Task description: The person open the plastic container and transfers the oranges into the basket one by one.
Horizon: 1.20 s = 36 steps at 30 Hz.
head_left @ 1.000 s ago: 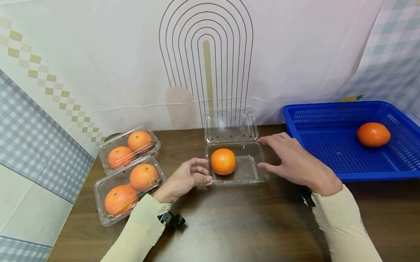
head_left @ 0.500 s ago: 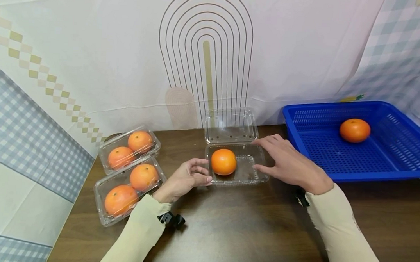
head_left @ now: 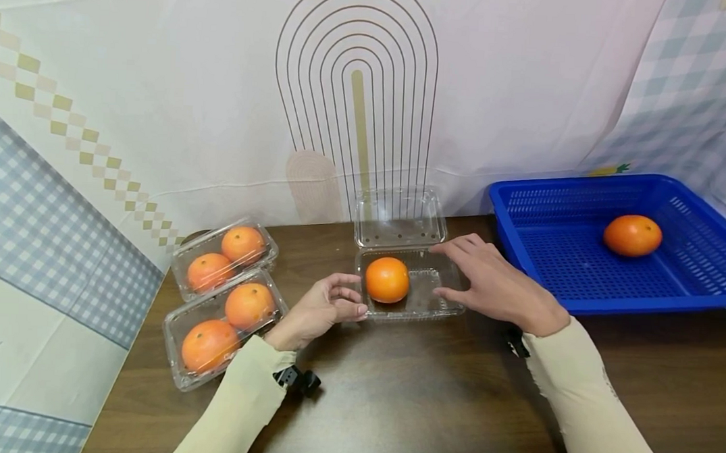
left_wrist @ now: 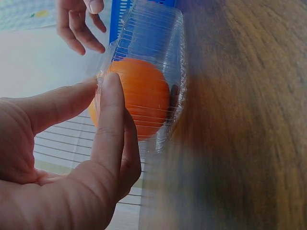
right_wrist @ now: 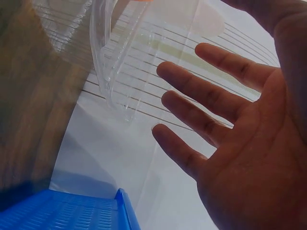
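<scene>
A clear plastic clamshell box stands with its lid raised at the back. One orange sits in the left half of its base. My left hand pinches the box's left rim between thumb and fingers; the left wrist view shows this grip close to the orange. Over the right end of the box hovers my right hand, fingers spread and holding nothing. In the right wrist view the right hand's fingers are extended, apart from the clear plastic.
Two closed clear boxes, one behind and one in front, lie at the left with two oranges each. A blue basket stands at the right with one orange. Patterned cloth hangs behind the wooden table.
The orange in the basket has rolled left, then partway back right. My right hand has shifted left over the box. The left hand and the box have stayed put.
</scene>
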Tool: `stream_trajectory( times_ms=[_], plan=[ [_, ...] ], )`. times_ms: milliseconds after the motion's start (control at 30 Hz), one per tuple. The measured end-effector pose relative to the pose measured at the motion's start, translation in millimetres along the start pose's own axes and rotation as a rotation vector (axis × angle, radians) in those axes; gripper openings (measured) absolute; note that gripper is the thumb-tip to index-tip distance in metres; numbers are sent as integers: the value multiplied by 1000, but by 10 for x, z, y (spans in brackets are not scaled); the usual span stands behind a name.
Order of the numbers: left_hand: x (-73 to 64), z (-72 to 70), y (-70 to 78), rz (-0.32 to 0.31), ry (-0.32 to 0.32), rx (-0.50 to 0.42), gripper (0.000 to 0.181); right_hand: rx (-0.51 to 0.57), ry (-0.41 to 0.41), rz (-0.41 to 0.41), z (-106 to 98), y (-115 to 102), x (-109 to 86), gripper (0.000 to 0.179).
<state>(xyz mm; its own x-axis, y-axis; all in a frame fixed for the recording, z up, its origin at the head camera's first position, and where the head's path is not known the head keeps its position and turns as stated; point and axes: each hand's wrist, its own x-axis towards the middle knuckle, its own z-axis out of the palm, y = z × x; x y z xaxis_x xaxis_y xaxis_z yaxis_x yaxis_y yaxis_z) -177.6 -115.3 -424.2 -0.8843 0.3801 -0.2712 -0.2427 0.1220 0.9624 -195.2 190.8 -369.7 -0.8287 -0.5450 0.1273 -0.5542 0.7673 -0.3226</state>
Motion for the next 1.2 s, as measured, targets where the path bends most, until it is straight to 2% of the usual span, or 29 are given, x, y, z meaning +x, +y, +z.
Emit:
stream_trajectory(
  times_ms=[1200],
  plan=[
    [7, -1, 2, -6, 3, -6, 59, -2, 34, -42, 142, 28, 67, 69]
  ],
)
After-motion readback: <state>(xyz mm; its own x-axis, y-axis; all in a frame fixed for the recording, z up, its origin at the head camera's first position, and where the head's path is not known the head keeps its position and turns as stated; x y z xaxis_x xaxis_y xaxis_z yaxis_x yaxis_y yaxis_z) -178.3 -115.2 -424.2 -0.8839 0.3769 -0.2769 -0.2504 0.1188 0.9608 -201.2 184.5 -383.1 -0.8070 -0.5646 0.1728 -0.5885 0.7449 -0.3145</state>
